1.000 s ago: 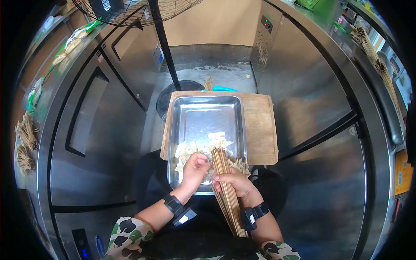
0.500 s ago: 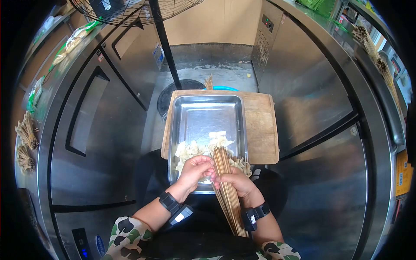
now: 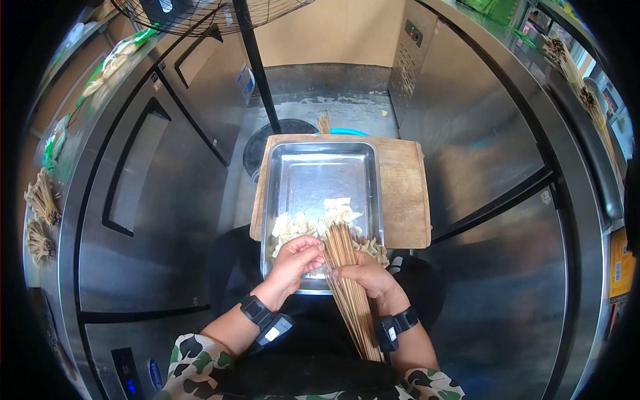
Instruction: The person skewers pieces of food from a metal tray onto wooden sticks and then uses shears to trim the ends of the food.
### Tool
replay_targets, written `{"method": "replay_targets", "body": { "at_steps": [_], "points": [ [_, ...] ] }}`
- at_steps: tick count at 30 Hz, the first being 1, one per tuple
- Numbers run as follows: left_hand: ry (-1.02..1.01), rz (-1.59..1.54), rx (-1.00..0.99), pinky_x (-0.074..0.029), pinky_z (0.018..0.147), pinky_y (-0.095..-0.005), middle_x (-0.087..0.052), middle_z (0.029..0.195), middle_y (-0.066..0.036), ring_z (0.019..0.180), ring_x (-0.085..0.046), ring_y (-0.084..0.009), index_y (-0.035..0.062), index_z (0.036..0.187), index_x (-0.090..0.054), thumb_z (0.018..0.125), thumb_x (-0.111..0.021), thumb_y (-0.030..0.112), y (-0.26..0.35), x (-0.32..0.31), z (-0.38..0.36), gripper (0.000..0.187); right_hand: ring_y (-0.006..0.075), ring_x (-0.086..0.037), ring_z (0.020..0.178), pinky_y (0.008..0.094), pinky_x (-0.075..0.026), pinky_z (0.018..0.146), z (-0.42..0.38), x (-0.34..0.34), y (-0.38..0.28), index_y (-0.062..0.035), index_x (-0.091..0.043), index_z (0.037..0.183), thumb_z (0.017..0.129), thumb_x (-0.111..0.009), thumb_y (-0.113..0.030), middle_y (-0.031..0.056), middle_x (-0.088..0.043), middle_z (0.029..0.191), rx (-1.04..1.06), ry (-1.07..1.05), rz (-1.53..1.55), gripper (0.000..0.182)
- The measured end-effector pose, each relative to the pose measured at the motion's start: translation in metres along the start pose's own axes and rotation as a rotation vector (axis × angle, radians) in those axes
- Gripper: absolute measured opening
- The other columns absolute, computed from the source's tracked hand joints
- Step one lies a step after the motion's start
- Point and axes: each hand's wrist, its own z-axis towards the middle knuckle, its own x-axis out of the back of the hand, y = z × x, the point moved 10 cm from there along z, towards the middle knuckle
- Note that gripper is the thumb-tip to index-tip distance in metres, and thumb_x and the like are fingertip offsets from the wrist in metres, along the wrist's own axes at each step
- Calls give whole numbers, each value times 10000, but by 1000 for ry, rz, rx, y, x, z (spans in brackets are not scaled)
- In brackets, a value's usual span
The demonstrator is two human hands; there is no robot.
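Skewers (image 3: 353,300) sloped up over tray (image 3: 323,177), gripped by right hand (image 3: 371,277) | left hand (image 3: 293,263) nearer their upper ends, fingertips pinched together, any held item unclear

Pretty sure this is a commercial kitchen, like the back of a food place: there's a metal tray (image 3: 323,177) of pale food pieces (image 3: 293,228), big steel fridges (image 3: 493,127) either side of it, and bundled skewers (image 3: 41,200) on the counter left of it.
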Motion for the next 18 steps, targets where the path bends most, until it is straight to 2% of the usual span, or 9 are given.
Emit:
{"method": "replay_targets", "body": {
  "at_steps": [3, 6, 9, 13, 18],
  "points": [
    [8, 40, -48, -477, 590, -170, -597, 768, 6, 665, -561, -51, 82, 883, -582, 836, -623, 77, 5, -5, 1, 62, 101, -568, 659, 242, -468, 598, 0, 1, 0, -28, -591, 962, 735, -646, -45, 22, -602, 774, -15, 17, -1, 234],
    [-2, 77, -112, -479, 591, -175, -595, 773, 1, 660, -554, -52, 76, 933, -571, 837, -619, 58, 7, -6, 5, 109, 104, -596, 720, 232, -489, 639, 2, 4, 8, -26, -549, 1072, 750, -635, -10, 34, -621, 848, -56, -28, -12, 334],
    [9, 72, -174, -483, 591, -179, -594, 769, -8, 661, -558, -59, 67, 1029, -550, 833, -616, 36, 15, -8, 2, 209, 99, -569, 644, 230, -472, 584, 2, 6, 5, -32, -593, 959, 744, -648, -36, 28, -607, 771, -19, -2, 9, 222],
    [37, 113, -254, -497, 598, -190, -601, 782, -23, 668, -571, -71, 72, 1161, -504, 831, -610, 20, 22, -4, -4, 350, 99, -570, 642, 225, -474, 585, -4, 5, -5, -23, -585, 949, 751, -639, -13, 40, -612, 772, 3, 5, 97, 206],
    [21, 63, -218, -515, 621, -206, -615, 810, -33, 694, -583, -80, 67, 1135, -532, 838, -603, 26, 18, 3, -5, 309, 98, -566, 645, 220, -473, 585, -5, -2, -12, -12, -542, 1020, 757, -632, -11, 50, -614, 799, 48, -37, 82, 278]
  ]
}}
